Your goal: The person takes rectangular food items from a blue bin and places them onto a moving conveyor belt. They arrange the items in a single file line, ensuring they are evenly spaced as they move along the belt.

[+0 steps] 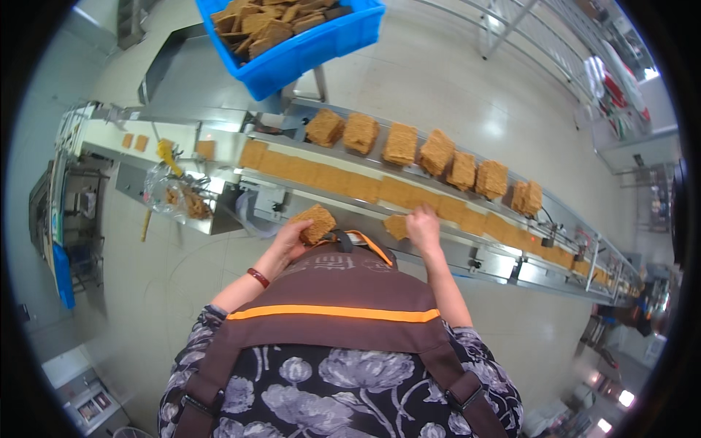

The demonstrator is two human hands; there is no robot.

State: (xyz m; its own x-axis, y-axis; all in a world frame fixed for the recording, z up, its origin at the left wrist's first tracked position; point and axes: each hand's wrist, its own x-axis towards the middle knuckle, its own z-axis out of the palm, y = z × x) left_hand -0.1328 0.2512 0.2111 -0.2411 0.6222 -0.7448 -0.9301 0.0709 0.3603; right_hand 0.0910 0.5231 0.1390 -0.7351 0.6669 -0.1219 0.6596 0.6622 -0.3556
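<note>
My left hand (291,241) grips a thick stack of square, golden-brown biscuit-like slabs (316,223) in front of the apron, on the near side of the conveyor. My right hand (423,227) is curled at the conveyor's near rail, its fingertips by the row of slabs. From its left side a single slab (395,226) sticks out, apparently held; the fingers partly hide it. On the conveyor belt (306,154) a close line of flat slabs (334,179) runs left to right. Several piled stacks (400,143) stand along the far metal ledge.
Beyond the line, a blue plastic crate (312,60) holds many loose slabs. A clear plastic bag (170,191) with broken pieces lies at the left, beside a yellow-handled tool (167,156). Spaced slabs (205,149) lie on the left belt. A metal rack (526,33) stands at upper right.
</note>
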